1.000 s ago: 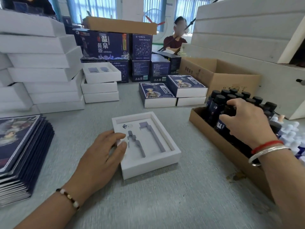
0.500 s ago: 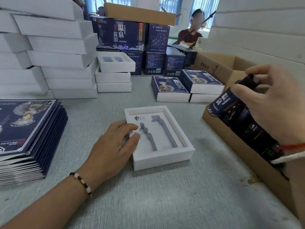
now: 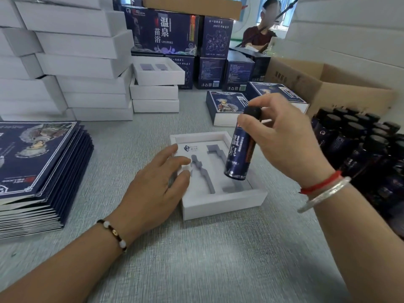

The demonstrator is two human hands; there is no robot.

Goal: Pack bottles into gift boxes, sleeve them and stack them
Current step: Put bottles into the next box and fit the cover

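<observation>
1. Head view, progress: open white gift box [image 3: 220, 200] on the grey table [image 3: 196, 259], both foam slots [image 3: 202, 173] bare, no bottle seated yet. So this box = very early stage, first bottle only on its way in.
2. Done so far, judged from the layout: sleeved boxes [image 3: 225, 106] w/ blue printed covers sit behind the open box, some two high; more likely finished.
3. Left to do: seat this bottle, prob a 2nd in the other slot, slide on a sleeve from the flat stack of sleeves [image 3: 37, 162] at left, then stack. Lots of white boxes [image 3: 83, 68] piled back left and a tray of dark bottles [image 3: 358, 136] at right, so plenty of work remains.
4. Right hand [image 3: 286, 143]: thumb + fingers curled round the upper part of the bottle [image 3: 239, 156], near its black cap. Bottle almost upright, slightly tilted, base hanging just above the right-hand slot, not touching foam as far as I can tell.
5. Left hand [image 3: 157, 189]: flat, fingers straight, resting on the box's left edge and foam insert, steadying it. Holds nothing.
6. Bottle vs grip: body hangs below the right hand, label facing cam.
</observation>
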